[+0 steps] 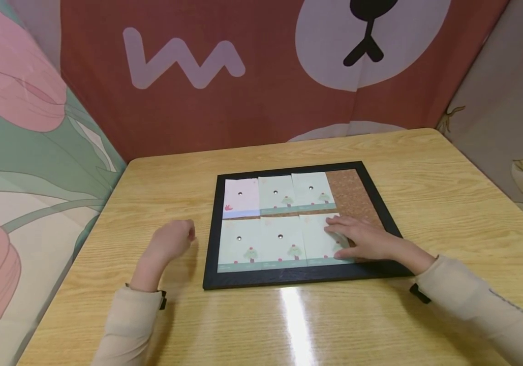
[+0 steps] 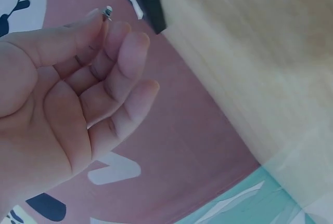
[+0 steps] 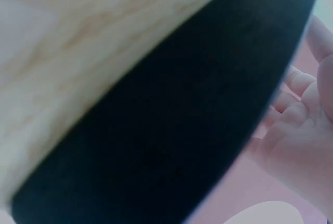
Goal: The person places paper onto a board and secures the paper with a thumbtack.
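A cork board [image 1: 348,190] in a black frame lies on the table with several small printed sheets on it. My right hand [image 1: 366,241] rests its outstretched fingers on the right edge of the lower right sheet [image 1: 313,234], on which no pin shows. To the left of the board, above the table, is my left hand [image 1: 170,244]. It pinches a small silvery thumbtack [image 2: 107,12] between thumb and fingertip, as the left wrist view shows. The black frame [image 3: 156,109] covers much of the right wrist view and hides part of the right hand.
Round silver tacks hold the other sheets, among them a pink sheet [image 1: 241,203] at upper left and a green one [image 1: 311,178] at upper right. The wooden table [image 1: 174,173] meets a red patterned cloth [image 1: 188,117] at the back.
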`<action>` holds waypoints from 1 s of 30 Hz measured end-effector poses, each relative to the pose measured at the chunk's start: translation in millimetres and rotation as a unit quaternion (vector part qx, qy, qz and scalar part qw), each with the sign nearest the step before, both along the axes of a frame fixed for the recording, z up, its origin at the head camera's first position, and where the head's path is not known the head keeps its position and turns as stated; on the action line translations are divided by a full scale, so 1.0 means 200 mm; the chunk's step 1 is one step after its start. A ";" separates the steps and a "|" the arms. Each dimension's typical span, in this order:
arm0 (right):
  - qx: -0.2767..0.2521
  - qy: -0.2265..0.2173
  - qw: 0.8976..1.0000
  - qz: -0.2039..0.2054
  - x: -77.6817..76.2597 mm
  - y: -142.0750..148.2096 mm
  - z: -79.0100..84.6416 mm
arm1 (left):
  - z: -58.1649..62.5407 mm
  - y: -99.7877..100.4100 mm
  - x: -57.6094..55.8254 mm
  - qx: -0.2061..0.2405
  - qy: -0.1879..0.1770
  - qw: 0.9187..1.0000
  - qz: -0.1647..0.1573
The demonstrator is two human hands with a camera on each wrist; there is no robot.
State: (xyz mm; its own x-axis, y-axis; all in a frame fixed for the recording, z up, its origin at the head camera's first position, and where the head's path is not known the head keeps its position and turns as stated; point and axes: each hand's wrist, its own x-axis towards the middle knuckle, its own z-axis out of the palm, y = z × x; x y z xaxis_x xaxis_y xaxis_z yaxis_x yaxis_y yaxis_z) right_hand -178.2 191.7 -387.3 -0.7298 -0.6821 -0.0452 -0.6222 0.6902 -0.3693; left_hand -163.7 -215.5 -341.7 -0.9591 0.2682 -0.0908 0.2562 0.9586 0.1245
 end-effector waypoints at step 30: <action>-0.016 -0.013 1.000 0.002 0.00 0.01 0.00 | 0.24 0.60 -0.14 -0.045 -0.008 0.994 -0.097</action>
State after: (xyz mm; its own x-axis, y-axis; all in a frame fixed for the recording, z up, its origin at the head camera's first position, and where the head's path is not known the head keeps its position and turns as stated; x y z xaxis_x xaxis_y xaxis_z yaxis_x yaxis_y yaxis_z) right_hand -178.7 194.5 -388.0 -0.7257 -0.6867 -0.0421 -0.6153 0.6751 -0.4071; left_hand -191.3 -95.5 -293.5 -0.8879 0.4388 -0.1379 0.4369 0.8983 0.0456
